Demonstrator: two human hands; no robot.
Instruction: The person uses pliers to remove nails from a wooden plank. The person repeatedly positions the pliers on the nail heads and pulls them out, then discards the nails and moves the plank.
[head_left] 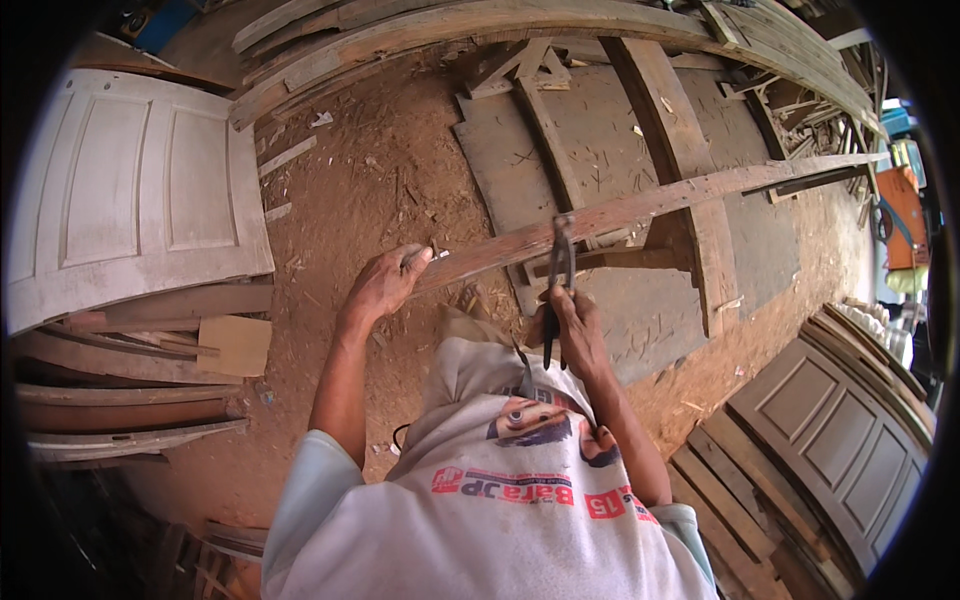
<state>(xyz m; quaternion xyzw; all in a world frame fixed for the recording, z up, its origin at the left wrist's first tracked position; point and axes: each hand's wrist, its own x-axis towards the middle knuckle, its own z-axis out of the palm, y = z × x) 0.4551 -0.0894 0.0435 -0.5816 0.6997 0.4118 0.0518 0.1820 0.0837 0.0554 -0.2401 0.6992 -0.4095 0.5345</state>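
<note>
the beam lies against left fingers, pincers within right fingers.

Soft daylight, brightest far right; strong fisheye bend, black corners.

Below the hands, a bare reddish-brown earth floor strewn with wood chips, brighter toward the far right. Left of them, a white-painted panelled wooden door beside stacked brown boards. Beyond, long weathered timbers. Right of them, a flat grey sheet; farther right, a grey panelled door.
</note>
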